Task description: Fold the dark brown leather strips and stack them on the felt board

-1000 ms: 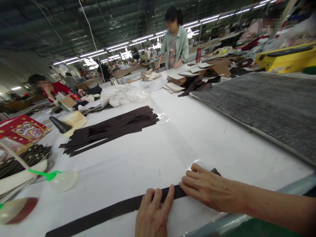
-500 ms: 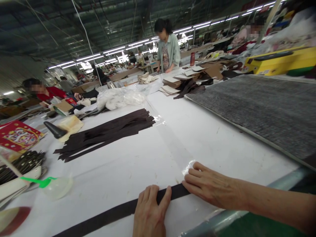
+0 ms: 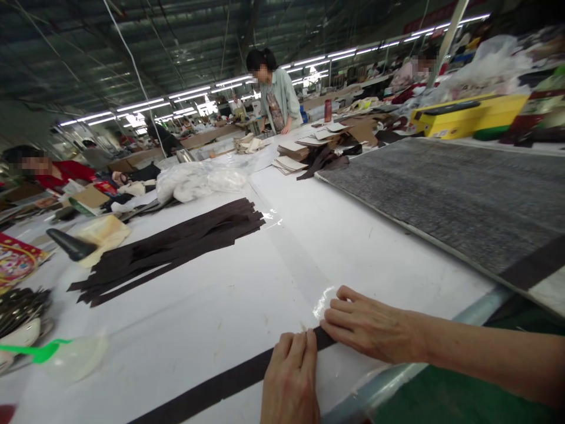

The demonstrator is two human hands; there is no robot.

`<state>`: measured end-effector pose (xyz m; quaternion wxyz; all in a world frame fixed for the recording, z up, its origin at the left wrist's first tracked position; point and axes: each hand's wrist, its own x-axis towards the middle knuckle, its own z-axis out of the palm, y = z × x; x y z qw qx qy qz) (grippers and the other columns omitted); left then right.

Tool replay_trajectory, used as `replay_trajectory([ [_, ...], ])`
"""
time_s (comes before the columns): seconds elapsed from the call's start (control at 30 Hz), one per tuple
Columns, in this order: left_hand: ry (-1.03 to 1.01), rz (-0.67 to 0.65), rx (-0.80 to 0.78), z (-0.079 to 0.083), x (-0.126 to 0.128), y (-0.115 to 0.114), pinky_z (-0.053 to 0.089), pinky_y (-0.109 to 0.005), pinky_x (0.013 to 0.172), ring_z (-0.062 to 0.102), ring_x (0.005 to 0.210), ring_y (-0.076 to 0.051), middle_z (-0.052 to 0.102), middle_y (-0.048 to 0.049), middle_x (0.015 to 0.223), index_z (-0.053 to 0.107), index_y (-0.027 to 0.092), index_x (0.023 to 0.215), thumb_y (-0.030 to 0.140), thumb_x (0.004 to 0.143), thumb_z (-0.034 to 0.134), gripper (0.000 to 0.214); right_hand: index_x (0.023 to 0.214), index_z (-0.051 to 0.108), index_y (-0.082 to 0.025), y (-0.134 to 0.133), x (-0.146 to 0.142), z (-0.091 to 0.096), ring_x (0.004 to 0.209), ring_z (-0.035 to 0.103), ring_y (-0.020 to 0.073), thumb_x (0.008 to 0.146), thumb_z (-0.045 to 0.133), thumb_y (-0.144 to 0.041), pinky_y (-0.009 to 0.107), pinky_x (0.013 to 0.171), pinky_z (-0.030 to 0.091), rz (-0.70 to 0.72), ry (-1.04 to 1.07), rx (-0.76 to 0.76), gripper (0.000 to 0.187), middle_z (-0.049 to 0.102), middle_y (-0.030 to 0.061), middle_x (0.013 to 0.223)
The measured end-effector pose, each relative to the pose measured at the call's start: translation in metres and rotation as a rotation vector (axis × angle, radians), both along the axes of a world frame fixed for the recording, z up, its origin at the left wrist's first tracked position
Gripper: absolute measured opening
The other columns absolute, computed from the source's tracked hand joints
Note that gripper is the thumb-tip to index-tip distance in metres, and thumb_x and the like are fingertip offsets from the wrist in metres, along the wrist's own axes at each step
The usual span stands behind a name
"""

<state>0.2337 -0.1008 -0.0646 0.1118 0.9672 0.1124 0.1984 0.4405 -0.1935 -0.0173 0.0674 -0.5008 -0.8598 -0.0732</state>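
Observation:
A long dark brown strip (image 3: 219, 384), of leather-like or cloth material, lies slantwise across the near part of the white table. My left hand (image 3: 291, 374) is on it, fingers close together and pressed down at its edge. Just to the right, my right hand (image 3: 368, 327) has curled fingers closed on the strip's right end, hiding that end. The two hands are almost touching. Farther off, a loose pile of similar dark strips (image 3: 176, 247) lies on the table.
A grey textured board (image 3: 441, 194) covers the table's right side. At left are a clear squeeze bottle (image 3: 73, 359) with a green nozzle and a black-handled tool (image 3: 70, 244). Plastic bags (image 3: 198, 179) and stacked pieces (image 3: 291, 158) lie beyond. A co-worker (image 3: 278, 97) stands at the far end.
My left hand has slid right along the strip, closer to my right hand, and its thumb and fingers have drawn together. The view has shifted slightly to the right.

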Motion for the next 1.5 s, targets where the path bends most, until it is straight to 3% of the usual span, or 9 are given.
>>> replay_trajectory([
  [0.23,0.099,0.011,0.092,0.004,0.002,-0.002,0.049,-0.037,0.085,0.048,0.09,-0.024,0.058,-0.0098,0.101,0.047,0.009,0.133,-0.007,0.069,0.04,0.067,0.103,0.058,-0.009,-0.011,0.009,0.002,0.074,0.044,0.0187,0.098,0.031,-0.01,0.037,0.076,0.033,0.003,-0.022,0.01,0.028,0.052,0.0058,0.081],
  [0.5,0.14,0.063,0.194,0.007,0.006,-0.005,0.049,-0.037,0.078,0.047,0.09,-0.024,0.056,-0.008,0.106,0.044,0.021,0.139,-0.006,0.071,0.048,0.073,0.105,0.058,-0.008,-0.021,0.019,0.006,0.074,0.044,0.0191,0.096,0.031,-0.008,0.038,0.077,0.034,-0.031,-0.024,0.014,0.029,0.052,0.0064,0.081],
  [1.13,0.243,0.115,0.229,0.02,0.019,-0.014,0.04,-0.036,0.08,0.044,0.095,-0.025,0.054,-0.0047,0.107,0.042,0.034,0.14,0.008,0.08,0.056,0.067,0.105,0.058,-0.01,-0.039,0.033,0.008,0.077,0.046,0.0191,0.099,0.027,-0.009,0.04,0.081,0.035,-0.107,-0.043,-0.02,0.032,0.055,0.0067,0.083],
  [1.5,0.144,0.089,0.26,0.016,0.019,-0.015,0.041,-0.038,0.08,0.046,0.094,-0.026,0.053,-0.0076,0.106,0.045,0.031,0.138,0.016,0.082,0.059,0.059,0.114,0.056,-0.008,-0.058,0.04,0.009,0.08,0.049,0.0192,0.1,0.023,-0.008,0.042,0.083,0.036,-0.167,0.018,-0.045,0.036,0.057,0.0087,0.088],
])
